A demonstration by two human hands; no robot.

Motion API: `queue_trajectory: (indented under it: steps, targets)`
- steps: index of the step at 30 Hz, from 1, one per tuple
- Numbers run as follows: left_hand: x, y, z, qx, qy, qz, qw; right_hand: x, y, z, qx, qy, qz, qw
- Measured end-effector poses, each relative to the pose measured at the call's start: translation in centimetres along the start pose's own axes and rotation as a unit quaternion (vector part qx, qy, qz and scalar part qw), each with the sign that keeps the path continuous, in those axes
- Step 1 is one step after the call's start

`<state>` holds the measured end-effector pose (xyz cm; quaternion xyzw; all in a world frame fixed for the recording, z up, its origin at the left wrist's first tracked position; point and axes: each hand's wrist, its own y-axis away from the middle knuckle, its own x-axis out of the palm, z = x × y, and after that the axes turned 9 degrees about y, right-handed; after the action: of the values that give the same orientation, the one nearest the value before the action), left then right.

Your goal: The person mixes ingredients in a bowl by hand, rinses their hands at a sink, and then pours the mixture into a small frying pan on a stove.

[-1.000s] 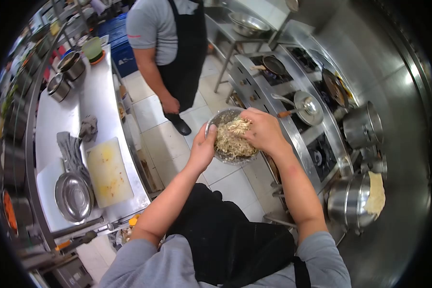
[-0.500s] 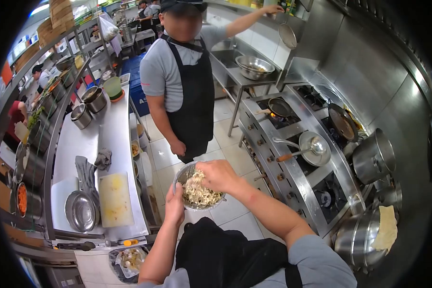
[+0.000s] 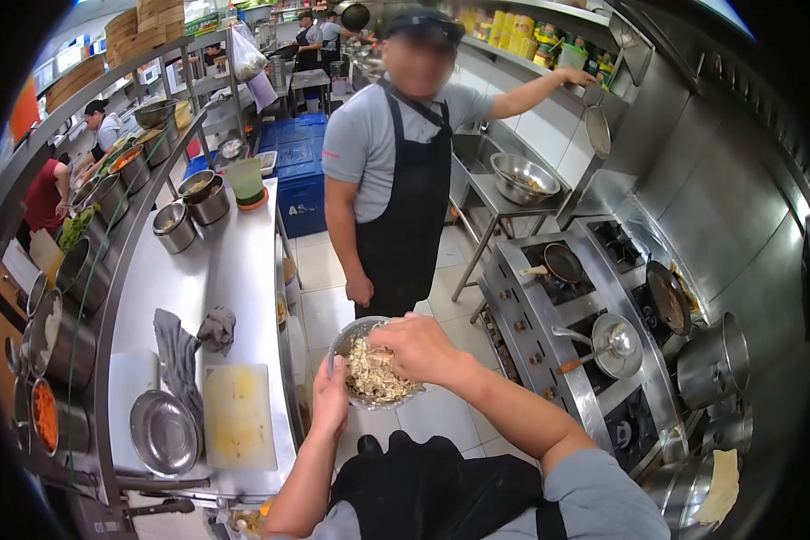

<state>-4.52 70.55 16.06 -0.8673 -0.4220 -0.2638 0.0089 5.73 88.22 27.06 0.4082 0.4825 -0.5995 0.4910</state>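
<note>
My left hand (image 3: 330, 396) is closed on the rim and side of a metal bowl (image 3: 340, 342), held up in front of my apron. Pale shredded food (image 3: 375, 373) with some darker bits fills much of it. From the right, my right hand (image 3: 414, 346) reaches over the rim with fingers curled down into the shreds, so the fingertips are partly hidden.
A co-worker (image 3: 391, 171) in a black apron stands just ahead, one arm stretched toward the shelf. The gas stove (image 3: 522, 315) with pans is on the right. On the left counter (image 3: 216, 288) lie a cutting board (image 3: 240, 418), cloths and an empty metal bowl (image 3: 164, 435).
My view has swung, so the counter, co-worker and stove appear shifted rightward and lower. Both hands stay at the bowl, the right one still in the shreds, which lie slightly differently.
</note>
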Motion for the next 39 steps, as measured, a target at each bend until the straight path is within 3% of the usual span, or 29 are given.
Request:
queue_trajectory:
  steps: [4, 7, 9, 12, 16, 19, 20, 23, 24, 29, 31, 32, 35, 37, 39]
  targets:
    - [0.0, -3.8, -1.1, -0.001, -0.014, 0.029, 0.999, 1.2, -3.1, -1.6, -0.048, 0.034, 0.021, 0.998]
    - [0.7, -6.8, -1.9, 0.008, -0.015, 0.043, 0.999, -0.1, -5.2, -2.5, 0.005, 0.008, 0.019, 1.000]
    - [1.1, -8.5, -1.9, 0.010, -0.004, 0.052, 0.999, -0.6, -7.0, -4.0, 0.029, -0.036, -0.060, 0.997]
    - [2.3, -12.1, -1.3, 0.009, 0.001, 0.056, 0.998, 0.0, -8.5, -7.2, 0.016, 0.042, -0.023, 0.999]
    - [4.2, -16.1, -1.0, -0.013, 0.010, 0.074, 0.997, -1.6, -9.8, -10.4, 0.032, -0.052, -0.036, 0.997]
    - [6.9, -20.1, -1.5, -0.023, 0.000, 0.110, 0.994, -2.0, -10.3, -13.8, 0.046, -0.024, -0.050, 0.997]
    - [7.7, -21.5, -1.6, -0.027, 0.007, 0.105, 0.994, -3.5, -10.5, -14.6, 0.109, -0.079, -0.043, 0.990]
    - [9.1, -26.3, -1.0, -0.043, -0.015, 0.116, 0.992, -3.9, -11.6, -19.2, 0.109, -0.100, -0.117, 0.982]
    - [10.3, -27.6, -1.3, -0.045, -0.023, 0.109, 0.993, -3.5, -12.5, -21.1, 0.069, -0.085, -0.115, 0.987]
    - [14.7, -35.2, 0.1, -0.070, -0.048, 0.110, 0.990, -4.9, -13.8, -29.2, 0.090, -0.101, -0.107, 0.985]
    - [16.0, -37.2, 1.1, -0.087, -0.044, 0.104, 0.990, -4.2, -14.6, -32.3, 0.105, -0.121, -0.179, 0.971]
    - [17.1, -38.5, 1.1, -0.093, -0.049, 0.121, 0.987, -2.8, -14.8, -34.3, 0.100, -0.109, -0.138, 0.979]
    - [20.6, -43.6, 2.0, -0.085, -0.032, 0.139, 0.986, -3.1, -15.6, -39.8, 0.059, -0.041, -0.135, 0.988]
    - [22.4, -46.6, 3.1, -0.075, -0.027, 0.140, 0.987, -5.1, -16.2, -42.0, 0.121, -0.065, -0.118, 0.983]
    - [25.1, -50.0, 3.1, -0.071, -0.045, 0.160, 0.984, -5.9, -17.8, -45.1, 0.187, -0.171, -0.179, 0.951]
